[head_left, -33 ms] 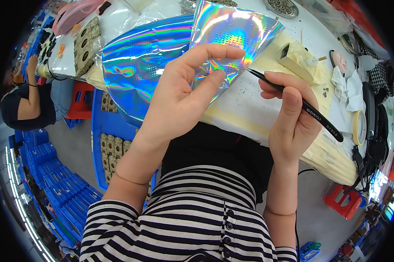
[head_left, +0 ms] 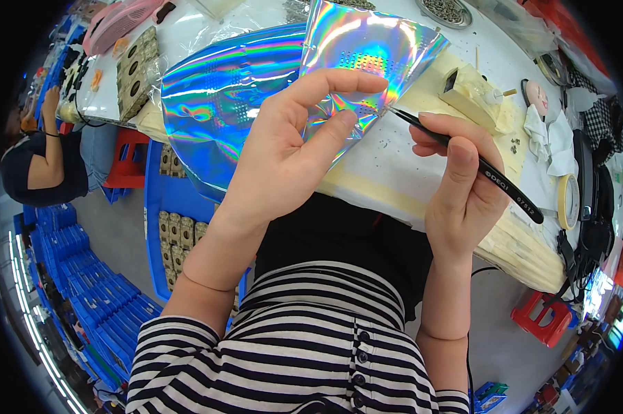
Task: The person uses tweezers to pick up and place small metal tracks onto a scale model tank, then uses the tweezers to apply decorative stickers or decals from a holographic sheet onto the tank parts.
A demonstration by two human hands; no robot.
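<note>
My left hand (head_left: 277, 155) is closed on a shiny rainbow film sheet (head_left: 367, 41) with rows of tiny dark marks. Creases run through the film at the thumb tip, and the index finger arches across its face. My right hand (head_left: 463, 186) grips black fine-tipped tweezers (head_left: 491, 174) like a pen. Their point meets the film's right lower edge, where a tiny piece may be; it is too small to make out. Left of my left hand, a larger blue holographic film (head_left: 215, 90) lies over the table edge. The lower fingers of my left hand are hidden.
A yellowish block (head_left: 467, 96) with a small stick stands right of the film. Farther right are a tape roll (head_left: 568, 201) and tissues (head_left: 536, 131); a round dish (head_left: 449, 10) sits behind. A blue tray (head_left: 158, 255) holds camouflage-patterned pieces. A co-worker (head_left: 46, 162) sits at left.
</note>
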